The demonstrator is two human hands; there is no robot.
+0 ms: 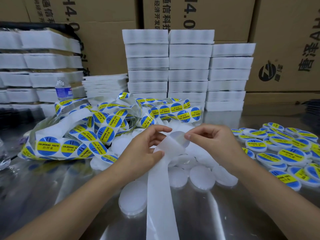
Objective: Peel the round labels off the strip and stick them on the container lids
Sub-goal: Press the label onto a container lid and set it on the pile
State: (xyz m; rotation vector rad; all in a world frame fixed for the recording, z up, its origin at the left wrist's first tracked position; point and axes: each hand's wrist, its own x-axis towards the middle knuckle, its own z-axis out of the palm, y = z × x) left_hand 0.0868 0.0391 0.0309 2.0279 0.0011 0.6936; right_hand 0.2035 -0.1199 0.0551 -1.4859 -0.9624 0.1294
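Strip [161,196] of white backing runs from the bottom edge of the view up to both hands, over the steel table [52,187]. Left hand [143,149] grips the strip's upper part, thumb pressed on its face, fingers curled above. Right hand [213,141] sits just right of the strip's top, thumb and forefinger pinching the edge of a round label [178,137]. The label stands off the strip's top end, pale from this side, print not legible. Hands close together, each clamped on its own piece.

Blank lids [201,175]: white discs heaped under and just right of the strip. Labelled lids [290,156], blue and yellow, piled well right of the strip. Tangle [97,129] of unpeeled labels lies left of the strip, beyond the left hand. Bottle [63,89] stands farther left and back. Trays [188,66], white, in tall stacks behind the strip; contents cannot be told. Cartons [285,40] behind the trays, contents hidden.
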